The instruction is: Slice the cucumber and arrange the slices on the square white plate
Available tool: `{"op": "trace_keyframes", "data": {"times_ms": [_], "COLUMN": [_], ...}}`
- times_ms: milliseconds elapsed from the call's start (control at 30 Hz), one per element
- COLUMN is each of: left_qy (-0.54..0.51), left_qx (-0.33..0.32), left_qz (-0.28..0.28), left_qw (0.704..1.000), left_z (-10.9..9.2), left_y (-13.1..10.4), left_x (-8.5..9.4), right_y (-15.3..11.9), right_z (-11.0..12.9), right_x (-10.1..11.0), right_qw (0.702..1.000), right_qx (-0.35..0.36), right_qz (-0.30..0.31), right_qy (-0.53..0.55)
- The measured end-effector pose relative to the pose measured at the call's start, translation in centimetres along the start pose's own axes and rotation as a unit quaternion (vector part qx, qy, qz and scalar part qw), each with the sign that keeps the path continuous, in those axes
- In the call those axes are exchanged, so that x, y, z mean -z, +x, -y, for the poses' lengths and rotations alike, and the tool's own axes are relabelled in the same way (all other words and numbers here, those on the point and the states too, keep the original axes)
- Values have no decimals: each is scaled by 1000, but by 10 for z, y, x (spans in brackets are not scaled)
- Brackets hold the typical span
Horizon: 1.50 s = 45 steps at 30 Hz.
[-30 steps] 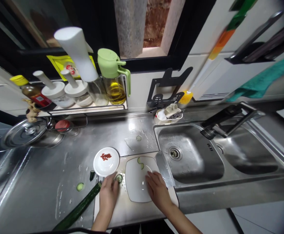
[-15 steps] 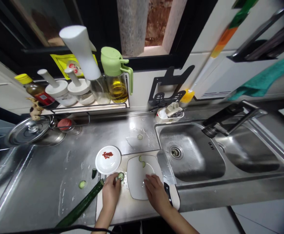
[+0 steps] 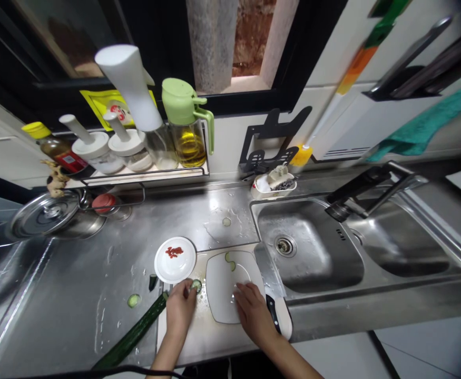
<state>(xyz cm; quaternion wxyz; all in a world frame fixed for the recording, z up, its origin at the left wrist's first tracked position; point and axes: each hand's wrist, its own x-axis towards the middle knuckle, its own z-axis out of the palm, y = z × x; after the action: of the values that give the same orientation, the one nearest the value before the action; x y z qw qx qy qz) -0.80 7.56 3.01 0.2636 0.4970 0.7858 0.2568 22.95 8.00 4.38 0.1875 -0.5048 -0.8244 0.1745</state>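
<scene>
Centrally, square plate (image 3: 220,295), holding cucumber slices (image 3: 233,266)

White plate (image 3: 220,295): rounded square, flat on cutting board (image 3: 210,342)
Cucumber slice (image 3: 196,286): round, pale center, green rim, just left of plate
Thin green pieces (image 3: 230,261): curved, S-shaped together, plate's far side

Tabletop (image 3: 72,279), stainless steel, wet in patches. Lying directly on it: cutting board (image 3: 202,337), pale; long cucumber (image 3: 135,329), tip at the board's left side; dark green stub (image 3: 153,282); cucumber slice (image 3: 134,300), near the stub; paler slice (image 3: 226,222), beyond the board; oblong caddy (image 3: 272,193), behind the sink (image 3: 309,247); lidded pot (image 3: 84,227).
</scene>
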Motion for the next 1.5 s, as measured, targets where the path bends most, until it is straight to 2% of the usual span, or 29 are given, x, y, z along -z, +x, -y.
{"op": "trace_keyframes", "data": {"times_ms": [400, 667, 767, 867, 967, 1100, 1167, 1233, 1300, 1367, 1433, 1500], "left_qy": [-24, -31, -54, -98, -141, -188, -222, -272, -336, -398, -442, -479], "left_qx": [-5, -55, -60, -50, -49, -30, -8, 28, 96, 201, 306, 367], "left_qz": [1, 23, 61, 130, 176, 202, 207, 216, 240, 267, 294, 321], "left_qw": [1000, 998, 995, 985, 973, 961, 953, 937, 906, 854, 790, 730], "left_z": [1, -4, -16, -33, -49, -61, -63, -64, -67, -70, -73, -76], "left_y": [1, 0, -5, -9, -10, -6, -4, -3, -3, -3, -4, -4], "left_x": [1, 6, 12, 16, 15, 8, 3, -2, -8, -14, -20, -24], "right_y": [1, 22, 32, 41, 49, 61, 65, 68, 69, 69, 69, 69], "right_z": [1, 10, 15, 18, 19, 17, 15, 12, 11, 10, 10, 11], "right_x": [-3, -5, -6, -8, -7, 3, 10, 17, 23, 30, 36, 44], "right_qw": [1000, 996, 991, 984, 965, 906, 886, 878, 872, 870, 873, 877], "right_qx": [1, -2, -3, 0, -50, -184, -218, -230, -234, -233, -231, -227], "right_qz": [-10, -22, -23, -8, 36, 118, 127, 121, 121, 131, 143, 156], "right_qy": [8, 81, 129, 179, 254, 363, 389, 401, 411, 413, 405, 394]}}
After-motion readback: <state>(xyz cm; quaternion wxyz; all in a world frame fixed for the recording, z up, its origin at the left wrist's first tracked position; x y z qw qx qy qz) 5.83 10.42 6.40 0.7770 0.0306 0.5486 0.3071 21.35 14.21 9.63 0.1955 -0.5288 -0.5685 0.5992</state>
